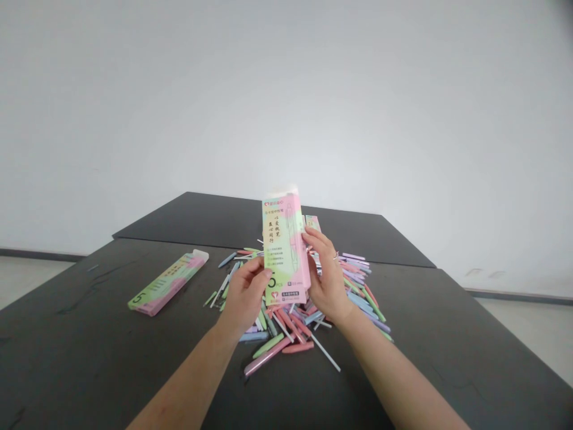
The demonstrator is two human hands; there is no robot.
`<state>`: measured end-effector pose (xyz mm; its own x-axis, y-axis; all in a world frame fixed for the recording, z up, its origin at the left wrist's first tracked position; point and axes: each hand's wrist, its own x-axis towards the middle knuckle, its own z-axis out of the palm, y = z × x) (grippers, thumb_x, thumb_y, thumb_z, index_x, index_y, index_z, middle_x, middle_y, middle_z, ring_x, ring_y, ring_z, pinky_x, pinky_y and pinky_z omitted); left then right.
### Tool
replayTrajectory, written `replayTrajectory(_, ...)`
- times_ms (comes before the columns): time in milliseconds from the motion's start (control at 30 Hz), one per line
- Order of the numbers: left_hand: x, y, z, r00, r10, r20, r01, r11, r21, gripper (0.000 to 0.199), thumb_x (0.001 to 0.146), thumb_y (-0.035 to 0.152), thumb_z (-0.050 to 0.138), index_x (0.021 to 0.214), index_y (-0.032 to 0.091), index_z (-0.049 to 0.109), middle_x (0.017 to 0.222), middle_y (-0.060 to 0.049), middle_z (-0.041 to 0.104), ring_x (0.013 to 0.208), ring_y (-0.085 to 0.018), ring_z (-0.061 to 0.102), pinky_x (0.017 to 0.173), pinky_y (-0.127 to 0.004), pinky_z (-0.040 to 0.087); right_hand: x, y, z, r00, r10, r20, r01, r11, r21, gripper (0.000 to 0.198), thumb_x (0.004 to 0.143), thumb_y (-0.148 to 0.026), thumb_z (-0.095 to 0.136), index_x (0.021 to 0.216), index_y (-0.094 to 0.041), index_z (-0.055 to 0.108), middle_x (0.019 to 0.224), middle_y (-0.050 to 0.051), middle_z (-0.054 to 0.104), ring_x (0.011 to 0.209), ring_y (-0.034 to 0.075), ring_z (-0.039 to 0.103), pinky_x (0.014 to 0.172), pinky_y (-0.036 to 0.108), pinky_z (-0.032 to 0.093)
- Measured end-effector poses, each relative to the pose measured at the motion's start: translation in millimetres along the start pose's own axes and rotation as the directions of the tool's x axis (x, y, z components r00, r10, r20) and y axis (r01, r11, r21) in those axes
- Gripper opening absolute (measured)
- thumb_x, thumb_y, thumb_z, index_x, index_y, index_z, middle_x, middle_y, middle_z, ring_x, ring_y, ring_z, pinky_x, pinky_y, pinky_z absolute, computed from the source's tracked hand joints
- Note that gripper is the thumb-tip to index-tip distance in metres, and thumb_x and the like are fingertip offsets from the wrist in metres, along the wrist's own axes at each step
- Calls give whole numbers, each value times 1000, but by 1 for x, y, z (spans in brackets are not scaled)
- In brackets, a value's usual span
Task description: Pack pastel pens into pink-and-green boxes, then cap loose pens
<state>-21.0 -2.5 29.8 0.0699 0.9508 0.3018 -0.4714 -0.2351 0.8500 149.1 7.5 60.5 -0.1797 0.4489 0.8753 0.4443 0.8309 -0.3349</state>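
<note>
Held upright above the table is a pink and green pen box [283, 251], its printed front facing me and its top flap raised. My left hand [245, 292] grips the lower left edge, thumb on the front. On the other side, my right hand [327, 278] holds the box's right edge with its fingers. Beneath and around the box spreads a pile of pens and pen parts [295, 331] in pink, green, blue and purple, with thin white refills among them. The box and my hands hide the middle of the pile. Whether the box contains anything, I cannot tell.
A second pen box [169, 283] of the same print lies on the left of the black table [111, 358], its flap end pointing away. Part of another box [312, 223] shows behind the held one. A pale wall [286, 89] stands behind the table.
</note>
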Motion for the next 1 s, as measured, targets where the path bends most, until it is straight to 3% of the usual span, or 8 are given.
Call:
replayTrajectory(133,1,-2,-4,998,45,-45,-42,998,57,29,80,27,66,107,16,71,95,-7,75,82,-22,70,71,-32,55,-2,-4,0,964,255,-82,-237,955,175,35,98,-19,36,129,-24,51,126,11,56,114,23,57,94,44,51)
replayTrajectory(233,0,3,0,991,118,-56,-107,981,161,27,81,29,67,104,16,71,95,-7,75,81,-22,70,72,-31,55,-3,-17,-2,952,304,18,-303,938,166,36,98,-26,38,132,-21,48,126,13,56,110,23,58,92,43,51)
replayTrajectory(400,-1,11,8,971,235,-32,-221,946,237,20,79,29,71,94,17,66,92,-5,72,79,-17,67,75,-28,53,-2,-40,3,917,264,299,-275,961,-5,93,81,-41,68,151,-13,15,150,21,34,138,33,35,111,50,34)
replayTrajectory(467,0,10,8,977,212,24,-213,958,192,22,78,29,73,95,19,63,90,-3,70,77,-16,65,73,-27,52,-1,-43,6,885,300,355,-332,943,32,100,78,-44,72,152,-14,12,150,20,33,138,33,34,111,49,35)
replayTrajectory(700,2,12,5,987,139,80,-154,957,246,19,81,35,70,81,17,62,75,0,60,62,-11,55,57,-22,48,-2,-35,11,859,286,425,-463,787,408,55,94,-40,54,142,-22,34,134,10,52,123,23,50,108,42,37)
replayTrajectory(800,4,12,5,980,195,-34,-186,965,183,19,85,37,65,83,18,63,72,1,59,53,-8,51,48,-19,45,-5,-31,15,767,415,490,-641,518,566,45,94,-47,50,131,-22,47,116,9,61,101,21,60,88,38,51)
replayTrajectory(900,7,12,4,982,147,-121,-147,989,8,22,82,36,69,96,23,60,77,2,61,50,-7,52,43,-18,45,-6,-28,18,645,380,662,-729,48,683,50,92,-56,43,120,-16,55,95,10,66,72,18,61,60,30,52)
replayTrajectory(1000,7,15,4,1000,17,-4,-17,990,-137,40,80,46,69,111,23,58,87,-3,68,60,-13,63,47,-22,51,-6,-28,18,580,285,763,-714,-272,645,56,91,-60,37,116,-14,57,85,9,67,56,14,55,50,26,46)
